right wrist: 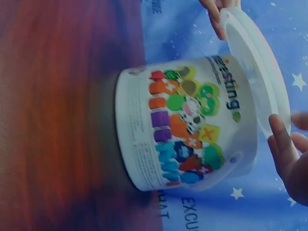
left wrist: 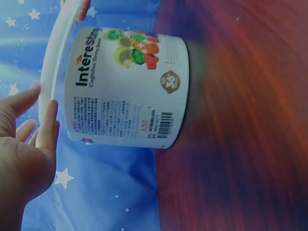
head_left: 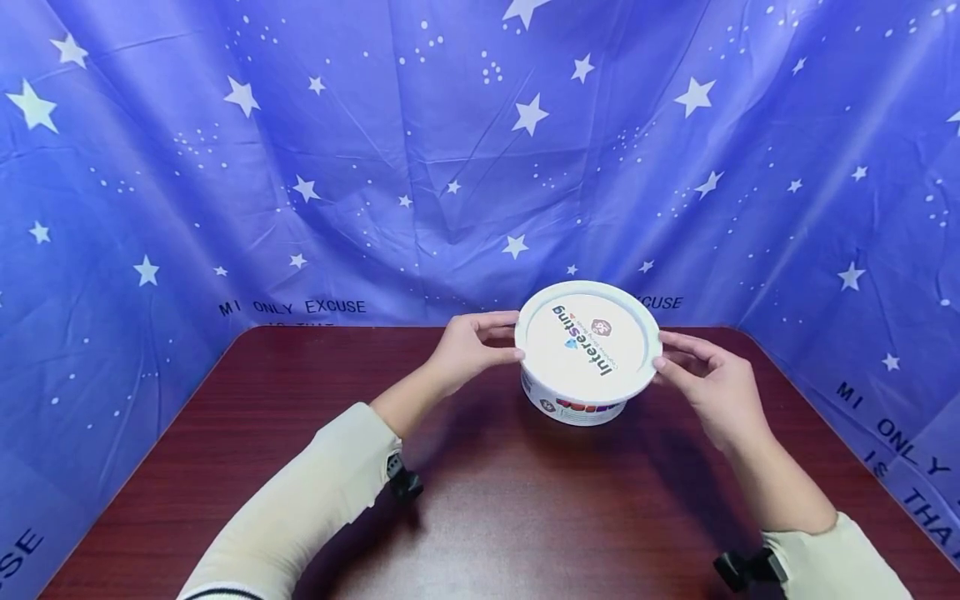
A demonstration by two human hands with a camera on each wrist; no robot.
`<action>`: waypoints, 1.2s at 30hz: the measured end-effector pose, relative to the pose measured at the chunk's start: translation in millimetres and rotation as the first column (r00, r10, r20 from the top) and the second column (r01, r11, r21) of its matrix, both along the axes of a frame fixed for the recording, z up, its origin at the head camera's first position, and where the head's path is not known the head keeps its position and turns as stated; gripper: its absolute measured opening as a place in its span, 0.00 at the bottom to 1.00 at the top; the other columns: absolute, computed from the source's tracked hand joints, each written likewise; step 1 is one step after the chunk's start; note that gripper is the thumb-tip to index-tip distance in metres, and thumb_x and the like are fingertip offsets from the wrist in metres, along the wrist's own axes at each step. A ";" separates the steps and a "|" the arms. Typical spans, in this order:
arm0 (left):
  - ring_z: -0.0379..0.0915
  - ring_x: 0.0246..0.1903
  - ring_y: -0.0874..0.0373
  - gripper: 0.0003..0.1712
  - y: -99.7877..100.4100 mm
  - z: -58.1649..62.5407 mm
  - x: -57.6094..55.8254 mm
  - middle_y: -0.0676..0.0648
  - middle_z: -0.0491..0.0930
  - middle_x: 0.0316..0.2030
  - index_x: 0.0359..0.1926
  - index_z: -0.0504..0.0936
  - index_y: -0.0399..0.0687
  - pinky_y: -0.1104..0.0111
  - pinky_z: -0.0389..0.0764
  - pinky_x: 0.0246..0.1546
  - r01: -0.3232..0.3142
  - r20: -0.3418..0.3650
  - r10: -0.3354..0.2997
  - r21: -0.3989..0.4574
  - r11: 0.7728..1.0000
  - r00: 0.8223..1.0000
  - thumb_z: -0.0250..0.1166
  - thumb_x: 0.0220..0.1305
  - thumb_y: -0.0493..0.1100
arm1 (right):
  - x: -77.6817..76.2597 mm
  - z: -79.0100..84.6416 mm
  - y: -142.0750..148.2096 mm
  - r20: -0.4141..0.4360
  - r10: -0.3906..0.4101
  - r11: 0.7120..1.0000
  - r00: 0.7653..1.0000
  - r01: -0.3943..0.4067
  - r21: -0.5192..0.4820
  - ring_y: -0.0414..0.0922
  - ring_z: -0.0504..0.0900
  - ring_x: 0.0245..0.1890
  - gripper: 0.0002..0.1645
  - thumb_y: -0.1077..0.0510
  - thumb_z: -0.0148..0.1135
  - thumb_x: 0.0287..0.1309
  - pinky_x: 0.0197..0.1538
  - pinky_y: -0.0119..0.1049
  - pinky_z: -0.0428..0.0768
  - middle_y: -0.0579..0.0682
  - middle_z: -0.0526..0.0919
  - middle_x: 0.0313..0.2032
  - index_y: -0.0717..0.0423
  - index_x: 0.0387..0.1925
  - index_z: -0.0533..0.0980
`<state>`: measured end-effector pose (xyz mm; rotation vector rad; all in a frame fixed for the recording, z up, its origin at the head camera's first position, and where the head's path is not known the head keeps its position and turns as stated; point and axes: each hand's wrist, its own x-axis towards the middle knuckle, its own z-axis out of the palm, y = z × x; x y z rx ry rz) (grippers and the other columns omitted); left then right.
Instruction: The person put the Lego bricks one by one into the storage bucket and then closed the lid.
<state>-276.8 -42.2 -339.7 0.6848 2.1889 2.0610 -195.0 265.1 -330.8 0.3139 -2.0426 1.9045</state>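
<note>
A round white lid (head_left: 588, 346) with "Interesting" printed on it is held over a white plastic bucket (head_left: 577, 414) on the table. My left hand (head_left: 474, 350) pinches the lid's left rim between thumb and fingers. On the opposite rim, my right hand (head_left: 722, 392) grips it the same way. In the right wrist view a gap shows between the lid (right wrist: 257, 67) and the bucket (right wrist: 192, 130), so the lid is raised and tilted there. Colourful bead pictures cover the bucket's side. The bucket's inside is hidden by the lid.
The bucket stands toward the back of a dark reddish-brown wooden table (head_left: 510, 517). A blue curtain (head_left: 420, 167) with white stars hangs behind the table and along both sides. A white handle (right wrist: 221, 175) lies against the bucket's side.
</note>
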 end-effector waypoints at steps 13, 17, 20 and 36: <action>0.82 0.46 0.51 0.36 19.8 10.3 -31.3 0.42 0.77 0.59 0.58 0.79 0.36 0.69 0.81 0.46 0.000 -0.002 -0.001 -0.116 0.993 1.000 0.79 0.45 0.32 | -28.7 20.5 14.3 0.173 -0.067 0.910 0.983 -0.011 0.415 0.32 0.80 0.50 0.48 0.55 0.76 0.50 0.45 0.22 0.78 0.67 0.71 0.62 0.67 0.68 0.64; 0.79 0.51 0.55 0.36 23.4 10.0 -37.0 0.44 0.76 0.60 0.57 0.80 0.37 0.70 0.78 0.51 -0.048 -0.052 0.037 -0.222 0.974 0.998 0.80 0.44 0.38 | -37.7 19.0 19.8 0.183 -0.068 0.877 0.981 -0.028 0.479 0.51 0.73 0.61 0.47 0.53 0.75 0.51 0.44 0.19 0.76 0.66 0.70 0.63 0.69 0.67 0.64; 0.74 0.57 0.57 0.35 25.7 10.2 -40.2 0.45 0.77 0.59 0.57 0.81 0.39 0.69 0.73 0.57 -0.082 -0.081 0.063 -0.267 0.960 0.995 0.80 0.44 0.40 | -43.7 16.4 23.2 0.193 -0.049 0.875 0.980 -0.051 0.482 0.57 0.69 0.62 0.46 0.53 0.74 0.53 0.45 0.19 0.76 0.66 0.69 0.64 0.70 0.67 0.64; 0.71 0.61 0.52 0.44 33.3 12.5 -46.3 0.38 0.75 0.60 0.64 0.72 0.33 0.63 0.71 0.61 -0.047 -0.060 0.029 -0.312 0.949 0.998 0.79 0.47 0.43 | -60.5 20.1 22.6 0.273 -0.025 0.859 0.962 -0.119 0.499 0.61 0.65 0.66 0.51 0.52 0.70 0.58 0.50 0.22 0.75 0.69 0.62 0.67 0.74 0.70 0.54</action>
